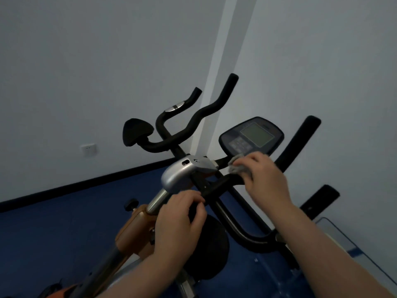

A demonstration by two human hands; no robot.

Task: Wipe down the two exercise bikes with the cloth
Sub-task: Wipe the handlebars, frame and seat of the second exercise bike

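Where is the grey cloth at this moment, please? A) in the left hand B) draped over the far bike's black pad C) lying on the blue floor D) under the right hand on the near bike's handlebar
D: the right hand presses the grey cloth against the near bike's black handlebar, just below the console.

Handlebars (189,127): matt black foam or rubber covering. Clamp cover (182,172): smooth silver finish with dull sheen. Cloth (239,166): grey, soft woven. Console screen (256,134): glossy.

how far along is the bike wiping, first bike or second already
Nothing shows as finished; no surface reads as wiped. In hand: the right hand presses the grey cloth on the near bike's handlebar, below the console, while the left hand grips the bar. Left: the second bike behind, untouched now.
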